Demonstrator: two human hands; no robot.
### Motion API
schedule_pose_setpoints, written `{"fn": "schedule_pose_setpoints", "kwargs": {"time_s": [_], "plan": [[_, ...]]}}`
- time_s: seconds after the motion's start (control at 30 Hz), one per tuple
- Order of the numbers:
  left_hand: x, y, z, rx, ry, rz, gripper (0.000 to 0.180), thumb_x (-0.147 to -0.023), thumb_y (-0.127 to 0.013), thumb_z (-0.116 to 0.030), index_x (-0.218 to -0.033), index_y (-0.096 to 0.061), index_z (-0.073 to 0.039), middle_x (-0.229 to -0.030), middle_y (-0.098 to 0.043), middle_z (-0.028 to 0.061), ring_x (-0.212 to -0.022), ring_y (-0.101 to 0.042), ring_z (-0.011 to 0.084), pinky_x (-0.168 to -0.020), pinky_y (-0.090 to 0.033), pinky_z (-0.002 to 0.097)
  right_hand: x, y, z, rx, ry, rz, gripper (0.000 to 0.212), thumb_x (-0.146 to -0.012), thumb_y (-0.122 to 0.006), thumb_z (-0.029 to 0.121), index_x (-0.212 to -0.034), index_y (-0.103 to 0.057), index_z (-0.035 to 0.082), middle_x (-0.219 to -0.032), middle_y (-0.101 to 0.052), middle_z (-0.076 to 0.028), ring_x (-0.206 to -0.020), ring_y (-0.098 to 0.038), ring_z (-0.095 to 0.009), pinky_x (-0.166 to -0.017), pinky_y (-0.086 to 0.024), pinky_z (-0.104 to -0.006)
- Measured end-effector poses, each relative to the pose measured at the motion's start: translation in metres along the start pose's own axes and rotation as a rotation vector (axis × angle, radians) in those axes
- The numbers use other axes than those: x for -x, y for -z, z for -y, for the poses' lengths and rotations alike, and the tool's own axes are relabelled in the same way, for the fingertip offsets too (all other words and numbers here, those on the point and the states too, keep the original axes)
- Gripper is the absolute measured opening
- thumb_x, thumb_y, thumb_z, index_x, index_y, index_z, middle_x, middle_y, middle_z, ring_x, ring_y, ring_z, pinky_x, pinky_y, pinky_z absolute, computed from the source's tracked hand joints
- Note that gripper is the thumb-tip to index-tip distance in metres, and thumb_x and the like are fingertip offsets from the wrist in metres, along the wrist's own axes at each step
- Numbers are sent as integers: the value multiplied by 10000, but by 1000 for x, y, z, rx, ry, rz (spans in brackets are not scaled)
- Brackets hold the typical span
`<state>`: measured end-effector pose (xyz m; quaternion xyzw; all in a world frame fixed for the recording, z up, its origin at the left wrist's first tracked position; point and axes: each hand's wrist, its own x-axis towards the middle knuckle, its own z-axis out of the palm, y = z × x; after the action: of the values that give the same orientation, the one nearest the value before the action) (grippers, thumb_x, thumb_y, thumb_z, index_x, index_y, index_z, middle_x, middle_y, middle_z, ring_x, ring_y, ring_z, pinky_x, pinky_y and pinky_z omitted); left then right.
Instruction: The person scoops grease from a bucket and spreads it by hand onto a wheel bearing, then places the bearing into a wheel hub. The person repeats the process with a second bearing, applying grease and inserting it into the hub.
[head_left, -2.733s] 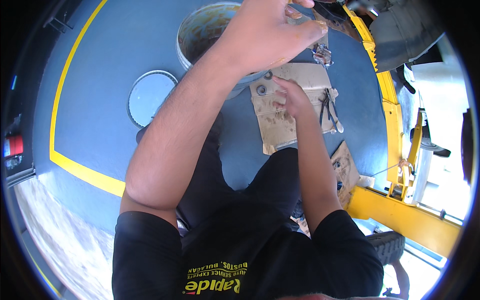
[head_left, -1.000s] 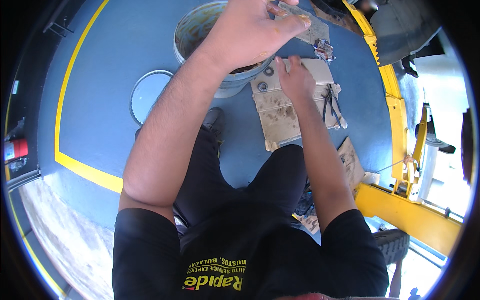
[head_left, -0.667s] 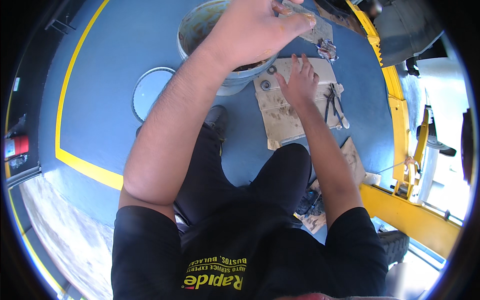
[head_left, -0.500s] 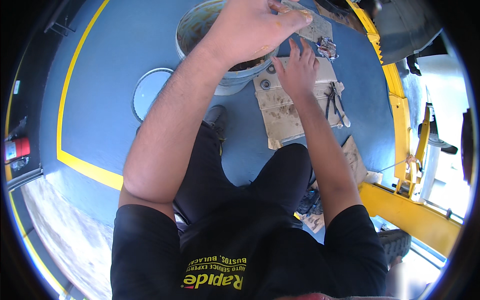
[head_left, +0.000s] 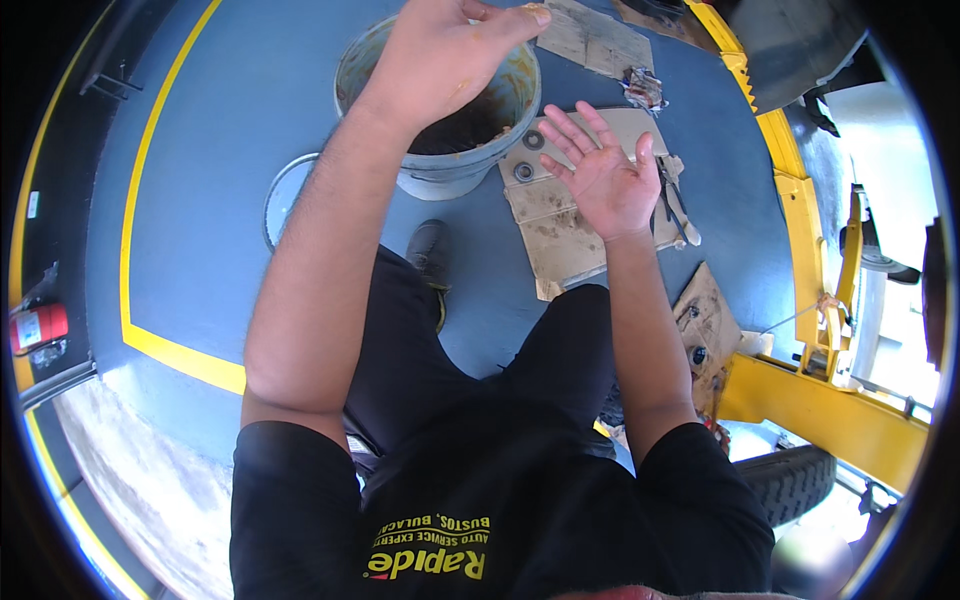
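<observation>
My left hand (head_left: 440,65) is raised above a pale bucket (head_left: 470,160) with dark brown, grease-like stuff inside and smears on its wall. Its fingers curl inward and are partly cut off by the upper edge; yellow-brown smears mark the thumb and wrist side. What lies in the fingers, if anything, is hidden. My right hand (head_left: 608,185) is open, palm up and fingers spread, with nothing in it. It hovers over a stained cardboard sheet (head_left: 565,250). Two ring-shaped bearings (head_left: 523,172) and dark pliers-like tools (head_left: 672,205) lie on that sheet.
A round lid (head_left: 284,200) lies left of the bucket. Beyond the sheet are a crumpled rag (head_left: 643,90) and more cardboard (head_left: 595,38). Yellow lift framework (head_left: 800,230) stands at right, with a tyre (head_left: 790,482) at lower right. Another stained cardboard (head_left: 708,330) holds small dark parts.
My right hand has turned from back-up to palm up and spread its fingers. My left hand has shifted left and up. The view has shifted slightly, showing more of the bucket's inside.
</observation>
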<state>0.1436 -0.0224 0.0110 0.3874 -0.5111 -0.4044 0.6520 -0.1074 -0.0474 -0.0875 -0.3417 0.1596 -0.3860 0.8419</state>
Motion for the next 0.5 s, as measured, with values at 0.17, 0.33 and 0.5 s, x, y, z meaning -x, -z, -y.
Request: {"fn": "schedule_pose_setpoints", "kwargs": {"time_s": [0.17,0.33,0.5], "plan": [[-1,1,5,12,-15,19,263,-952,-739,-51,-1173,-602,-14,-994,-687,67,-914,-650,115,-802,-523,263,-13,1,-11,-24,10,9,874,-989,-359,762,-1546,-393,90,-1596,-401,-242,-1456,-414,-371,-1102,-387,-496],[3,-5,-3,-28,17,11,280,-941,-760,-78,-1161,-602,-4,-986,-682,77,-896,-637,124,-786,-526,278,-46,3,-33,84,109,26,793,-1037,-332,696,-1552,-377,95,-1598,-421,-201,-1448,-441,-349,-1023,-436,-425],[7,-6,-13,-319,-90,-6,312,-943,-768,-149,-1147,-607,24,-975,-672,103,-890,-632,143,-755,-532,297,-58,12,-53,679,125,96,820,-1059,-330,660,-1637,-218,89,-1654,-370,-152,-1479,-425,-294,-937,-460,-324]]}}
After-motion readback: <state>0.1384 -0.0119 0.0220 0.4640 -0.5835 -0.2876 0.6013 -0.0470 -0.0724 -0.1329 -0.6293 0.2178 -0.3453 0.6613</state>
